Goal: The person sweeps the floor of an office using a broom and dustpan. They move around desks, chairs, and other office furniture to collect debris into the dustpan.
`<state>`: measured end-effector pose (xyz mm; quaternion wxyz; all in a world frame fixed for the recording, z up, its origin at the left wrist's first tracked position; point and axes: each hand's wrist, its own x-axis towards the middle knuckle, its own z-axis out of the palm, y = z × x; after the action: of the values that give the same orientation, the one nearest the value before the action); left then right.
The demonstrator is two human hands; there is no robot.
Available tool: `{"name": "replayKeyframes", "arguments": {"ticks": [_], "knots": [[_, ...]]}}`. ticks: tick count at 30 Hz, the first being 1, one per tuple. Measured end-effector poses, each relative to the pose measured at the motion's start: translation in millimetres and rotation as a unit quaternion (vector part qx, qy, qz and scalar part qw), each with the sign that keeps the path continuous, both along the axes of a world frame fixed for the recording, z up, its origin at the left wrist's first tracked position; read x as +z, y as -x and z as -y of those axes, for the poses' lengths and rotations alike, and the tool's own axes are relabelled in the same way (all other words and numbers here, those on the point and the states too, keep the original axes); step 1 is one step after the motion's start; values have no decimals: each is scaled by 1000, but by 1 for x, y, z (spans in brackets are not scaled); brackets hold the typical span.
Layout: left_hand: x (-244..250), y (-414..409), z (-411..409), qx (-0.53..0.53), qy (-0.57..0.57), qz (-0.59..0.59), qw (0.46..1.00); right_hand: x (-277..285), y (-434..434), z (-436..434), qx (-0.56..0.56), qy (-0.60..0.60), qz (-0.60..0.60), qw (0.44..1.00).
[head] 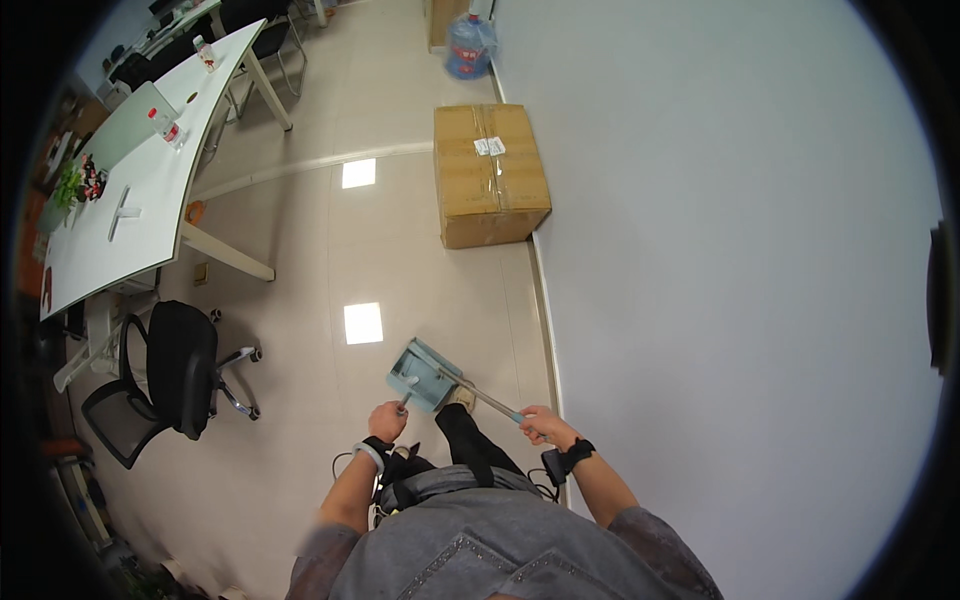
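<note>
My left hand (pixel 387 421) is closed around the upright handle of a grey-blue plastic dustpan (pixel 430 389), which is on the tiled floor just ahead of my feet. In my right hand (pixel 548 426) is the blue-green grip of a broom (pixel 484 395) with a metal stick. The stick slants down to the left, and its lower end lies over the dustpan. From this view I cannot tell whether the broom's head touches the pan's inside. A shoe (pixel 465 397) stands against the pan's right side.
A taped cardboard box (pixel 491 176) stands along the wall (pixel 712 262) on the right, with a large blue water bottle (pixel 470 49) behind it. On the left are a black wheeled office chair (pixel 180 367) and a white desk (pixel 150 217) with slanted legs. A plastic bottle (pixel 166 129) stands on the desk.
</note>
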<state>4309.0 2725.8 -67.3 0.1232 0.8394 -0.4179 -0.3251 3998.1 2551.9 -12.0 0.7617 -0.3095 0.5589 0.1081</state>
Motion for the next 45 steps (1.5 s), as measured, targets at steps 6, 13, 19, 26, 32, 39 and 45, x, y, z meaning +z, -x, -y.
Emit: {"name": "replayKeyframes", "arguments": {"ticks": [6, 13, 19, 26, 32, 39, 45], "knots": [[19, -24, 33, 18, -25, 6, 1000, 26, 4, 72, -27, 78, -44, 996], [7, -34, 52, 51, -5, -25, 998, -39, -56, 133, -24, 197, -103, 975], [-15, -64, 80, 60, 39, -69, 995, -46, -101, 110, 138, 147, -109, 973], [-2, -142, 105, 33, 79, -53, 995, 32, -152, 127, 103, 75, -49, 991], [7, -228, 84, 158, 78, -53, 983, -2, -280, 146, 146, 193, -66, 968], [-11, -301, 64, 255, 72, -30, 964, -65, -415, 129, 300, 334, -85, 889], [-9, -348, 57, 300, 23, -24, 953, 3, -470, 146, 254, 20, -24, 967]]}}
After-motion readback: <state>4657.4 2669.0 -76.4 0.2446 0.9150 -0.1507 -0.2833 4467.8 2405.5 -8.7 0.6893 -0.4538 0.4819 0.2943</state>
